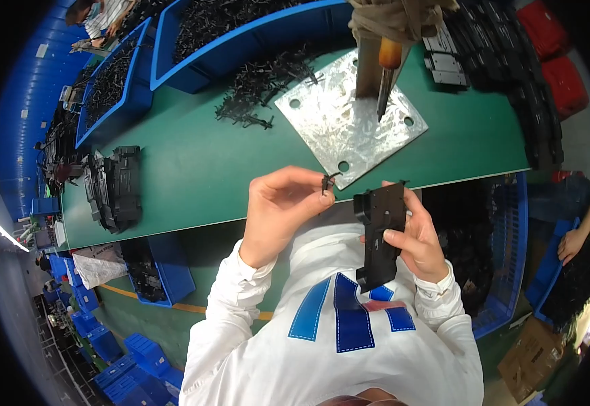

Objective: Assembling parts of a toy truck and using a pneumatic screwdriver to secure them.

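Clip and housing in hand, apart, centre frame.
Left hand (274, 211) pinches small black clip (326, 183); right hand (422, 245) grips black housing (383, 227) just right of it, near the tabletop (203, 179) edge. Reads as an alignment step; next move likely calls for steady housing, clip oriented, gap closed. Loose clips (257, 88) upper centre.

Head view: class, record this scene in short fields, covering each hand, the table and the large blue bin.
Left hand: small black part, pinched between thumb and fingers
Right hand: long black housing, gripped at its right side
Green table: metal plate with holes; loose pile of small dark pieces; more black housings at left
Large blue bin: holds many small dark pieces
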The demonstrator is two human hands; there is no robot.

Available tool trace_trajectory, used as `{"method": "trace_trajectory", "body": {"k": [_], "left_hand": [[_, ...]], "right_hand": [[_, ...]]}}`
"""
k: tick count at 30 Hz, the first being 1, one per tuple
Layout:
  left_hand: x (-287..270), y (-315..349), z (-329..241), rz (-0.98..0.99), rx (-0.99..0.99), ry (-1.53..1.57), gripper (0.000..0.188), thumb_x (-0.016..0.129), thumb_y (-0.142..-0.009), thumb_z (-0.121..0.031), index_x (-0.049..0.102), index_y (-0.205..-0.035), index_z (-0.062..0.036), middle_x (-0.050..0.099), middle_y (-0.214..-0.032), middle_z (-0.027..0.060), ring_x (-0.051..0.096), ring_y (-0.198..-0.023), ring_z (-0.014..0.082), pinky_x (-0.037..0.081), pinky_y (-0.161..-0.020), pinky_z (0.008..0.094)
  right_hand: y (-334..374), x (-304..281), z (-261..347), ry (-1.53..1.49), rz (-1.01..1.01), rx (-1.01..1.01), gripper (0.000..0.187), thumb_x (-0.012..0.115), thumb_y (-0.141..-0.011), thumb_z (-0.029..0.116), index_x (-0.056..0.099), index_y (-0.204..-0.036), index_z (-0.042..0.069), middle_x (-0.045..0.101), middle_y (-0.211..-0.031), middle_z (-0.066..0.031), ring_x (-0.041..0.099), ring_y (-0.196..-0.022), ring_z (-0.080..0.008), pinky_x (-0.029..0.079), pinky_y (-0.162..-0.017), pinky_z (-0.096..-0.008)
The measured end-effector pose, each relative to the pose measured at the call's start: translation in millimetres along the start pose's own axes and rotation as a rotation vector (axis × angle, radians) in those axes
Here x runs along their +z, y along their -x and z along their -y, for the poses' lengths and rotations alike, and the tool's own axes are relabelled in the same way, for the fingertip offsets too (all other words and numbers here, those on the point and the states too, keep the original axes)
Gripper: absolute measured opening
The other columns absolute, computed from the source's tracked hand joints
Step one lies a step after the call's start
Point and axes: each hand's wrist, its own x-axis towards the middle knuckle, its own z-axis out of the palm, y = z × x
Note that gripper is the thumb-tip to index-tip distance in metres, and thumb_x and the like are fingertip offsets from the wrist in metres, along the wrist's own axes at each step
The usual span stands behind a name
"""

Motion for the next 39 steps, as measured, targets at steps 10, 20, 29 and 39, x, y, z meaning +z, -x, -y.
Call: {"method": "trace_trajectory", "body": {"k": [10,20,29,39], "left_hand": [[22.7,14.5,-5.4,-0.107,0.163,-0.415,0.023,0.069,-0.078,0.012,0.072,-0.100,0.0042,0.068,-0.096,0.0121,0.067,-0.081,0.0137,0.055,-0.066,0.0227],[45.1,23.7,3.1,-0.109,0.553,-0.888,0.027,0.079,-0.063,0.011,0.074,-0.086,-0.0013,0.068,-0.081,0.0088,0.068,-0.070,0.0204,0.055,-0.065,0.0270],[42.4,19.3,7.9,-0.136,0.581,-0.895,0.027,0.078,-0.061,0.013,0.073,-0.083,-0.0019,0.065,-0.076,0.0074,0.065,-0.068,0.0200,0.054,-0.062,0.0283],[38.6,14.4,10.1,-0.066,0.725,-0.916,0.029,0.078,-0.059,0.011,0.073,-0.084,-0.0022,0.066,-0.078,0.0074,0.063,-0.070,0.0212,0.051,-0.061,0.0297]], "right_hand": [[-2.0,39.8,2.8,0.350,-0.175,-0.207,0.066,0.062,-0.081,-0.011,0.034,-0.140,-0.004,0.055,-0.126,-0.0140,0.062,-0.109,-0.0192,0.048,-0.093,-0.0291],[2.6,51.8,6.9,0.429,-0.165,-0.137,0.062,0.055,-0.085,-0.016,0.029,-0.139,0.000,0.064,-0.113,-0.0172,0.065,-0.103,-0.0175,0.052,-0.086,-0.0271],[3.0,53.9,8.0,0.428,-0.136,-0.186,0.061,0.054,-0.085,-0.015,0.027,-0.138,-0.001,0.064,-0.111,-0.0195,0.065,-0.100,-0.0172,0.052,-0.084,-0.0258],[2.5,58.4,9.4,0.444,-0.184,-0.259,0.053,0.057,-0.083,-0.005,0.035,-0.131,-0.001,0.069,-0.092,-0.0196,0.071,-0.090,-0.0298,0.053,-0.076,-0.0335]]}}
